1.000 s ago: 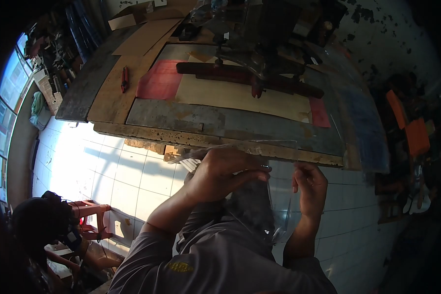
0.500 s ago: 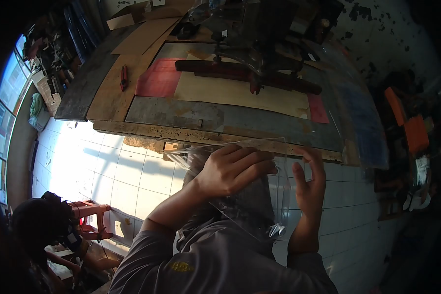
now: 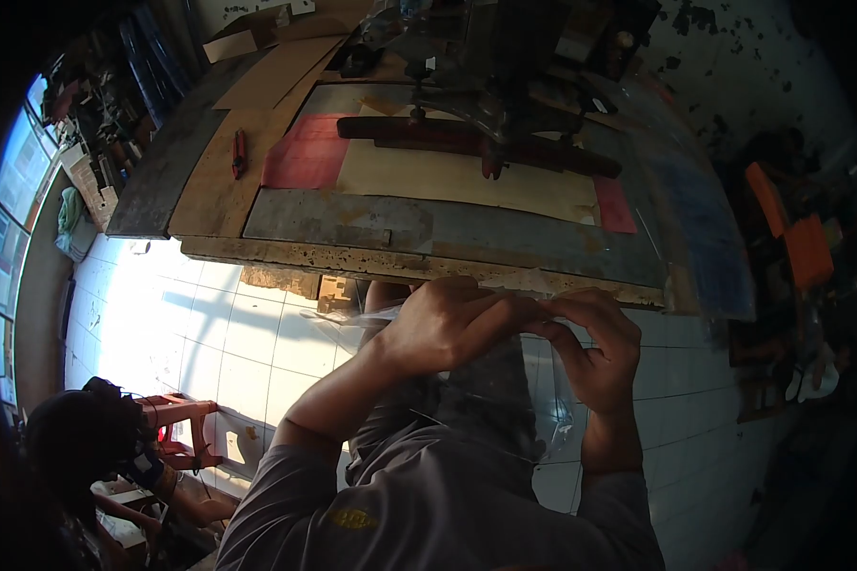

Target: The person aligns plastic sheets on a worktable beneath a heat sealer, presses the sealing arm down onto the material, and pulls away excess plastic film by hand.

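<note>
A clear, crinkled plastic sheet hangs over my lap, in front of the bench edge. My left hand is closed on its upper part, knuckles up. My right hand pinches the sheet's upper edge, thumb against fingers, its fingertips meeting those of my left hand. A loose corner of the plastic sticks out left of my left wrist. Part of the sheet is hidden behind my hands, and its outline is hard to make out against my dark clothes.
Ahead stands a workbench with a dark press-like machine over a cream board and pink pieces. A red cutter lies at left. Another person sits at lower left near a red stool.
My right hand has moved left to my left hand and closed from open onto the plastic's edge. The sheet has shifted and looks more gathered.
</note>
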